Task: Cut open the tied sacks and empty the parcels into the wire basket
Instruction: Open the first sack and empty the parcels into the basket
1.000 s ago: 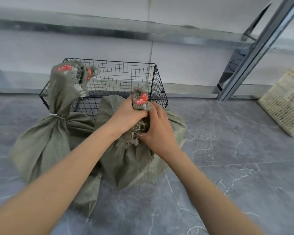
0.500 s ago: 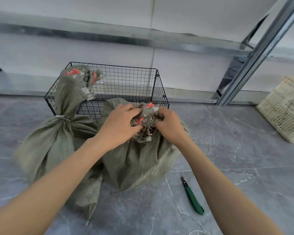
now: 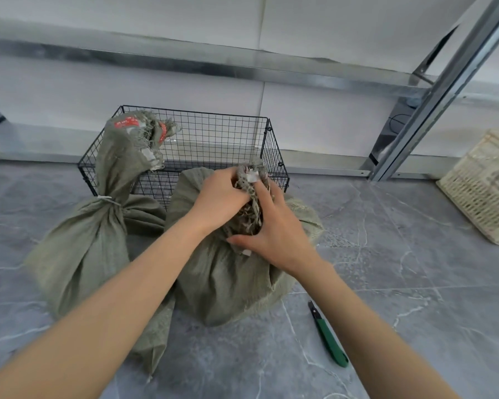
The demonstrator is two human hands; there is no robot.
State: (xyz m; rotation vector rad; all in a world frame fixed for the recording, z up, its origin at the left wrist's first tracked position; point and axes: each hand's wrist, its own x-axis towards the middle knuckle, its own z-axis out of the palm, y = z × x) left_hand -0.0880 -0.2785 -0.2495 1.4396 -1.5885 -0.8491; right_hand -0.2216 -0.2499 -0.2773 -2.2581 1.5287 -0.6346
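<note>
Two grey-green woven sacks stand on the floor in front of a black wire basket (image 3: 274, 145). The left sack (image 3: 92, 240) is tied at its neck with a white tie and leans on the basket. The right sack (image 3: 228, 277) has a frayed, bunched mouth. My left hand (image 3: 219, 197) grips that bunched top from the left. My right hand (image 3: 277, 234) holds the frayed neck lower down, fingers spread along the fabric. A green-handled cutter (image 3: 329, 338) lies on the floor to the right of the sack. No parcels show.
A cream woven basket (image 3: 484, 191) sits at the right edge. A metal shelf upright (image 3: 432, 96) and rails run along the wall behind the wire basket. Grey marbled floor tiles (image 3: 401, 254) spread around the sacks.
Both hands have kept working the right sack's frayed mouth. My right hand slid lower on the neck and my left closed over the top. The view tilted, bringing the cutter into sight.
</note>
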